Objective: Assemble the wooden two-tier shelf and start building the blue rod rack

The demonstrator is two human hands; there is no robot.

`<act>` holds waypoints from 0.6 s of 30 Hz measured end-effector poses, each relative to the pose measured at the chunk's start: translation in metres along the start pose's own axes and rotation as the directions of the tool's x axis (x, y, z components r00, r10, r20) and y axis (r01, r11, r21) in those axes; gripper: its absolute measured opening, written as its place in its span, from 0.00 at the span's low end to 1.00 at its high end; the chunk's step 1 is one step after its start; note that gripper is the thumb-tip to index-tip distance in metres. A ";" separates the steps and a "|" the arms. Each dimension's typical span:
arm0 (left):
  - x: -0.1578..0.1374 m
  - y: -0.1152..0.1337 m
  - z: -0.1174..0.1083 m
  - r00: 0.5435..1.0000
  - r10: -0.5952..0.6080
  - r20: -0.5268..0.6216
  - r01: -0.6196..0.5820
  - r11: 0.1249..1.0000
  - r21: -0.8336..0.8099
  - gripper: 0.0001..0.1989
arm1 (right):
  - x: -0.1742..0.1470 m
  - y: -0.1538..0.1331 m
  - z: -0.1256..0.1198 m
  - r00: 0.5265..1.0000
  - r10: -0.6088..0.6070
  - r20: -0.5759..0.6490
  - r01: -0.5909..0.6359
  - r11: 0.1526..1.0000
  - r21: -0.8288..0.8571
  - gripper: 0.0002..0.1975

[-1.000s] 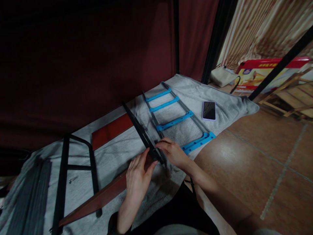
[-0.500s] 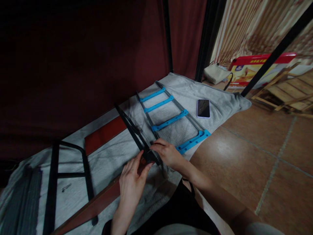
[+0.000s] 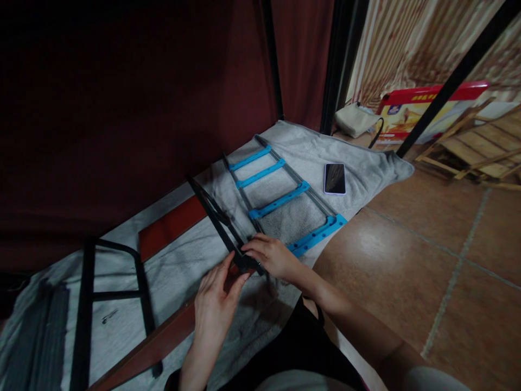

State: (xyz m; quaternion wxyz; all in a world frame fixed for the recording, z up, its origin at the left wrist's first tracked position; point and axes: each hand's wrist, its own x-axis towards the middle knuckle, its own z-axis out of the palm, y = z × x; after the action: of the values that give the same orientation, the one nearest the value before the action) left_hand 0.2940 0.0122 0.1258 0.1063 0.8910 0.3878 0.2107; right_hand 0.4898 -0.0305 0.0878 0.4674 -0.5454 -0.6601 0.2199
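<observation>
My left hand (image 3: 215,301) is closed round the end of a reddish-brown board (image 3: 171,328), its thumb and forefinger against the near end of a black metal frame (image 3: 217,220). The board runs from the lower left under that hand to meet the frame. My right hand (image 3: 272,256) is closed at the same joint, fingertips pressed together on the frame's end. A tiny glint shows below those fingers; what they pinch is too small to make out. A second black frame (image 3: 84,315) with rounded corners stands across the board at the left.
A grey cloth (image 3: 358,152) covers the floor. On it lie blue-barred racks (image 3: 280,200), a phone (image 3: 335,179), a red-brown panel (image 3: 171,225), small metal hardware (image 3: 109,316) and dark slats (image 3: 38,336). Beyond are a red-yellow box (image 3: 431,117), a pale bag (image 3: 357,120) and a wooden folding chair (image 3: 480,141).
My right hand's fingers have shifted slightly to the left along the frame's end. The left hand keeps its hold. The whole view has moved a little.
</observation>
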 end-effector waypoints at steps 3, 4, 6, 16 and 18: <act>0.000 0.001 -0.002 0.998 -0.063 0.023 0.063 0.998 -0.014 0.24 | 0.001 -0.001 0.001 0.999 0.041 -0.019 -0.040 0.997 0.073 0.10; 0.000 0.001 -0.003 0.996 -0.091 0.023 0.092 0.996 -0.020 0.23 | 0.001 -0.001 0.001 0.998 0.050 -0.032 -0.046 0.994 0.098 0.09; 0.001 0.001 -0.005 0.991 -0.131 0.015 0.131 0.990 -0.048 0.21 | 0.003 0.000 0.001 0.996 0.066 -0.059 -0.057 0.986 0.157 0.08; 0.008 0.006 -0.009 0.993 -0.098 0.060 0.105 0.985 -0.138 0.14 | 0.002 0.007 0.011 0.981 0.176 -0.076 -0.131 0.905 0.405 0.10; 0.008 0.006 -0.008 0.992 -0.107 0.065 0.114 0.986 -0.120 0.14 | 0.001 0.009 0.013 0.980 0.185 -0.068 -0.137 0.888 0.440 0.12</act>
State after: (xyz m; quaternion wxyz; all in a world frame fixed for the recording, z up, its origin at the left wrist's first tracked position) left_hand 0.2994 0.0144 0.1376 0.1839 0.8657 0.4197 0.2016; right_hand 0.4838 -0.0239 0.0748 0.5919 -0.4919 -0.5209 0.3693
